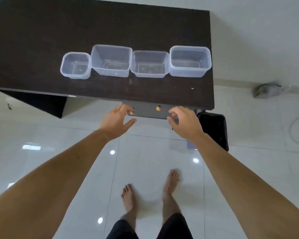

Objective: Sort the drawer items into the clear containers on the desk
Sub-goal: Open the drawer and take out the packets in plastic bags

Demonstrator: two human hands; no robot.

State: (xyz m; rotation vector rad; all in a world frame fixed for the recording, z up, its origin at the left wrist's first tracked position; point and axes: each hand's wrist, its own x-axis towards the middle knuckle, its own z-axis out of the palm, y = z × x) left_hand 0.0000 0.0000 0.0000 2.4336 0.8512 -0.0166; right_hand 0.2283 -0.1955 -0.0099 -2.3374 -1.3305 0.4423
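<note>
**Both hands at the drawer front, boxes waiting on the desk**

We stand barefoot on the white floor tiles (145, 161) before the dark desk (41, 40); four clear boxes sit in a row near its front edge, rims touching or nearly so; from the left we see the small box (75, 65), the tall box (111, 60), the low box (149, 63) and the wide box (190, 61); all four look bare inside.

Under the desk edge the drawer (148, 111) shows its grey front, shut or close to shut; what lies inside is hidden from us; a brass knob (158, 108) sits at its middle and a second knob (132, 113) further left.

Our left hand (115, 120) reaches in with fingers spread loosely, fingertips at the left knob; we cannot tell whether they grip it; our right hand (184, 121) hovers by the drawer's right end, fingers curled but apart, holding nothing.

A black bin (214, 128) stands on the floor right of the drawer.
</note>
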